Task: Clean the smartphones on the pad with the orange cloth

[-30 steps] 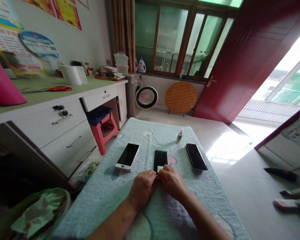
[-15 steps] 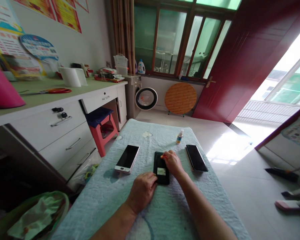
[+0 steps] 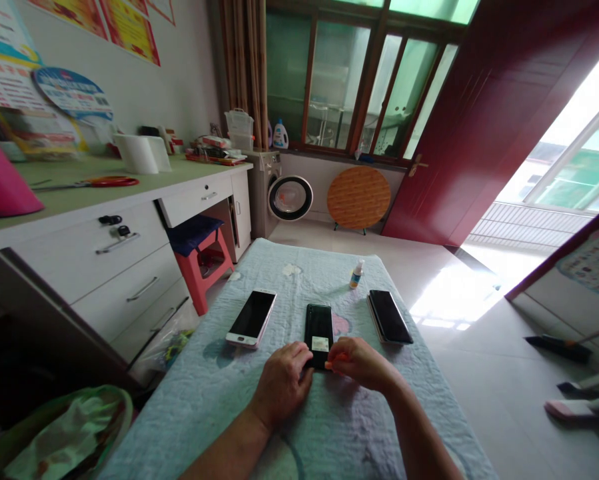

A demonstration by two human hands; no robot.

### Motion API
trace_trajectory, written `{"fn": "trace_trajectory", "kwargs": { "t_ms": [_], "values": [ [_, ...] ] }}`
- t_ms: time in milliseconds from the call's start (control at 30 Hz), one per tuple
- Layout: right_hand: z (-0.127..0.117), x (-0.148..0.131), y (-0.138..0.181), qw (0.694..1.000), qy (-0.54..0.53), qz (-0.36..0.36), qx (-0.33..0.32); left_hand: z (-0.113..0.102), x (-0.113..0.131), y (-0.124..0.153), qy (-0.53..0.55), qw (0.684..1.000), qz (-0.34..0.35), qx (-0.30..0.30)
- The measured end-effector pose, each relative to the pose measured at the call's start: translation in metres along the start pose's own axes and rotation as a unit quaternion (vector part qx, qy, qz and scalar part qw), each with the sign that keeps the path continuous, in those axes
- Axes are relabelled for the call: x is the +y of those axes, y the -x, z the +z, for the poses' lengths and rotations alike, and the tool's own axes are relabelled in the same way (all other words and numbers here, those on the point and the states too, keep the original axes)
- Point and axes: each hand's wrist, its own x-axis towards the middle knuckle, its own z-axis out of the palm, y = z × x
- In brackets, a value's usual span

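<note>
Left hand (image 3: 282, 383): fingers bent against the black smartphone's lower left edge; from here I can't tell whether it grips.
Right hand (image 3: 362, 363): pinching a small orange piece (image 3: 329, 365) at the phone's lower right edge.
Black smartphone (image 3: 318, 323): lying between the hands, pale sticker (image 3: 320, 344) uppermost.
White smartphone (image 3: 252, 318): beyond the left hand, leftward.
Spray bottle (image 3: 356, 275): upright, well past the right hand.
Quilted cloth (image 3: 284, 287): under both hands.
</note>
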Motion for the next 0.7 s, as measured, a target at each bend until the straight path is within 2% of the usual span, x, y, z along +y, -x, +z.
{"fn": "trace_trajectory", "kwargs": {
  "t_ms": [67, 167, 233, 300, 400, 500, 700],
  "values": [
    [-0.002, 0.005, 0.002, 0.999, -0.034, -0.004, 0.031, 0.003, -0.002, 0.001, -0.009, 1.0, -0.001, 0.02],
    [-0.001, 0.017, -0.003, 0.982, -0.03, 0.006, 0.189, 0.008, -0.002, 0.001, -0.039, 0.999, -0.016, 0.025],
    [0.003, 0.025, -0.007, 0.964, -0.015, 0.028, 0.262, 0.012, 0.003, -0.001, -0.068, 0.996, -0.051, 0.0],
    [0.008, 0.031, -0.01, 0.953, 0.006, 0.05, 0.3, 0.014, 0.012, -0.006, -0.098, 0.989, -0.103, -0.039],
    [0.013, 0.035, -0.011, 0.943, 0.041, 0.059, 0.326, 0.014, 0.027, -0.016, -0.131, 0.974, -0.165, -0.082],
    [0.017, 0.038, -0.011, 0.94, 0.069, 0.047, 0.332, 0.013, 0.038, -0.026, -0.146, 0.965, -0.192, -0.102],
    [0.02, 0.04, -0.012, 0.946, 0.074, 0.042, 0.313, 0.021, 0.042, -0.033, -0.14, 0.97, -0.189, -0.058]
  ]
}}
